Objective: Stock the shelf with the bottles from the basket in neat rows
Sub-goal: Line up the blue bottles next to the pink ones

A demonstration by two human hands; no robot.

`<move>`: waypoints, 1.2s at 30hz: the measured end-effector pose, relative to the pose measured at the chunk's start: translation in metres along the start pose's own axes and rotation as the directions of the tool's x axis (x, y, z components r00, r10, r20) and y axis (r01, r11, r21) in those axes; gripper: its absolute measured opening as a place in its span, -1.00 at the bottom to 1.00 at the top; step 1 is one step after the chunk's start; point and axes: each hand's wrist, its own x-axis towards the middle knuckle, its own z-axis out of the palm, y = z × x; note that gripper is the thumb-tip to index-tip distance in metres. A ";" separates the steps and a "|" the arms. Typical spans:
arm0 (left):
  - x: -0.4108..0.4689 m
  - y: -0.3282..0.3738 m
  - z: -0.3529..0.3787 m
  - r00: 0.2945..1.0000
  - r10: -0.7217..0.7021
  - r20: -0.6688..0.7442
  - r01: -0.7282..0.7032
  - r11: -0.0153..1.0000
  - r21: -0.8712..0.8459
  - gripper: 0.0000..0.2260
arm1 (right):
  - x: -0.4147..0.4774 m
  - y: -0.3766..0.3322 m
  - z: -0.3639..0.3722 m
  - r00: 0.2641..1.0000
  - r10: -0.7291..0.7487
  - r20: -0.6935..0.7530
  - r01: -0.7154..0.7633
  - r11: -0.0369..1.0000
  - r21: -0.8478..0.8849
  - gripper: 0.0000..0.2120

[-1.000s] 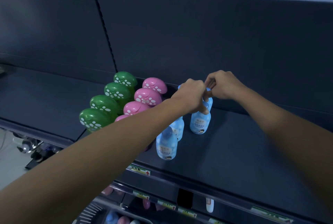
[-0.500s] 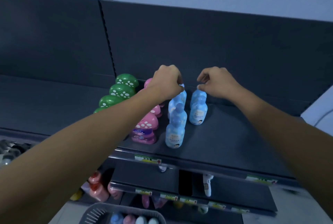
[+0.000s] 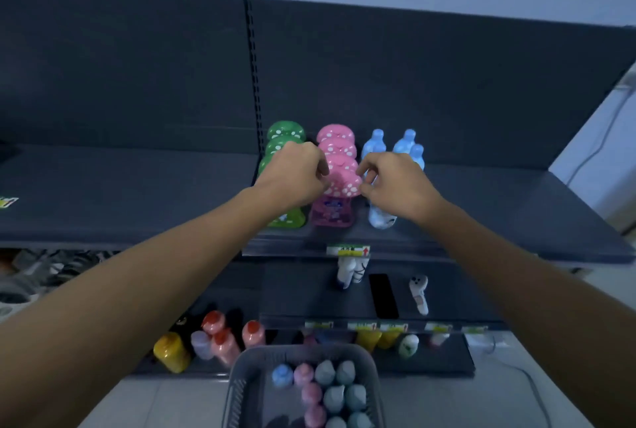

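Leaving the blue bottles (image 3: pixel 378 144), the left hand (image 3: pixel 292 176) and right hand (image 3: pixel 395 183) now pinch the front pink bottle (image 3: pixel 333 211) on the shelf (image 3: pixel 499 207), apparently straightening its row. Many bottles (image 3: pixel 335 393) remain in the basket (image 3: pixel 237 389).

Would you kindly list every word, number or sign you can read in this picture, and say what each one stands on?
No text here is legible.
Price tag on the top shelf edge: a red arrow shows, the print is blurred.
Label on the front pink bottle: blurred.
Small tags along the lower shelf edge: too small to read.
Yellow sticker at far left: blurred.
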 end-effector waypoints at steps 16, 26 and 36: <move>-0.143 -0.105 0.099 0.907 -0.177 0.383 0.197 0.980 -0.012 -0.90 | -0.134 -0.039 0.158 0.945 0.104 0.311 -0.132 0.989 0.068 -0.80; -0.221 -0.154 0.227 0.776 -0.231 0.587 0.248 0.967 0.053 -0.83 | -0.203 -0.015 0.287 0.825 0.175 0.538 -0.203 0.979 -0.007 -0.85; -0.284 -0.188 0.345 0.641 -0.222 0.735 0.128 0.975 0.183 -0.79 | -0.272 0.007 0.425 0.641 0.152 0.752 -0.159 0.985 -0.063 -0.77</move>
